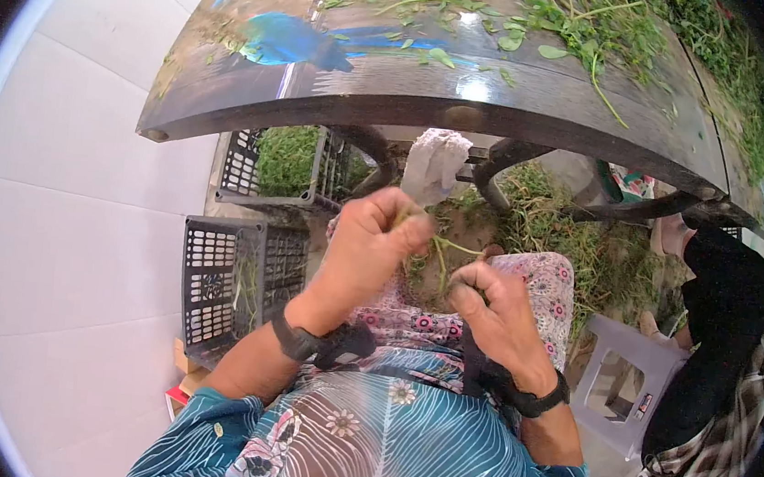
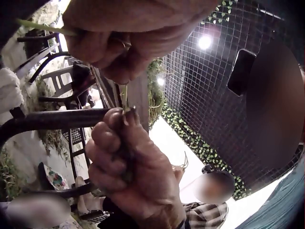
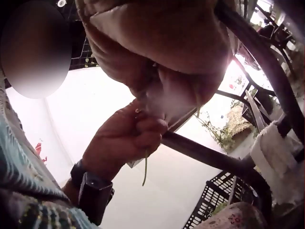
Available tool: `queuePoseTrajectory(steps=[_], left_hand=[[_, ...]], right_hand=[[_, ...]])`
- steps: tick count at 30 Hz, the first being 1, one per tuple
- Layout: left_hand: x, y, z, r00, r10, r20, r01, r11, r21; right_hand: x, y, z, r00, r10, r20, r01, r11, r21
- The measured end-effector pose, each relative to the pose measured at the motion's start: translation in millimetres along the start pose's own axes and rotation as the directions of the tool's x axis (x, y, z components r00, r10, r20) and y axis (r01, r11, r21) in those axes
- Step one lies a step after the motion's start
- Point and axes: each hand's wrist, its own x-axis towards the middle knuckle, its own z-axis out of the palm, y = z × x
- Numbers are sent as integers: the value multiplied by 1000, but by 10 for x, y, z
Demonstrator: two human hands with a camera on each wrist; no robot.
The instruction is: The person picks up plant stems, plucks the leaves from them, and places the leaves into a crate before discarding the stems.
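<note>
Thin green stems stretch in the gap between the two hands, above the lap. My left hand pinches them with thumb and curled fingers. Lower and to the right, my right hand has its fingers curled inward. In the left wrist view a short piece of stem runs into the thumb and forefinger of the right hand. From the left hand, a loose stem end hangs down in the right wrist view. The palms hide the rest of the greens.
Ahead stands a dark table strewn with leafy sprigs. Black crates line the left side, one holding greens. A white cloth hangs under the table edge. Cut stalks cover the floor near a plastic stool.
</note>
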Motion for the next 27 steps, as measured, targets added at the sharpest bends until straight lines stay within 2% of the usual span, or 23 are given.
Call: queuePoseTrajectory(steps=[1, 3, 5, 7, 8, 10, 13, 19, 22, 25, 27], left_hand=[[7, 20, -18, 1000, -23, -21, 22, 998, -56], [40, -31, -93, 992, -107, 60, 117, 974, -193], [68, -94, -142, 969, -199, 148, 241, 893, -379], [99, -152, -161, 923, -285, 260, 385, 713, -586], [113, -193, -166, 909, -305, 286, 418, 634, -651], [131, -282, -172, 877, -336, 343, 470, 453, -758], [167, -334, -189, 870, -254, 423, 490, 343, -801], [247, -470, -370, 850, -166, 500, 526, 282, -802], [179, -398, -536, 875, -218, 433, 481, 282, -830], [53, -440, -806, 874, -425, 237, 390, 320, -863], [-72, -607, -1108, 888, -441, 126, 343, 454, -822]], right_hand=[[-35, 24, -15, 999, -40, 15, 41, 999, -35], [-75, 187, 0, 989, 147, 23, -147, 936, 320], [-78, 244, -45, 959, 275, 66, -258, 758, 599], [-65, 172, -145, 931, 350, 106, -291, 536, 792], [-61, 208, -156, 935, 340, 106, -264, 464, 846], [-63, 263, -177, 932, 344, 111, -259, 423, 868], [-47, 309, -176, 923, 362, 130, -275, 382, 882], [-15, 349, -227, 910, 376, 174, -279, 245, 929], [13, 399, -218, 908, 384, 170, -264, 209, 941], [45, 413, -166, 887, 442, 134, -241, 196, 951], [71, 412, -145, 883, 452, 125, -229, 184, 956]])
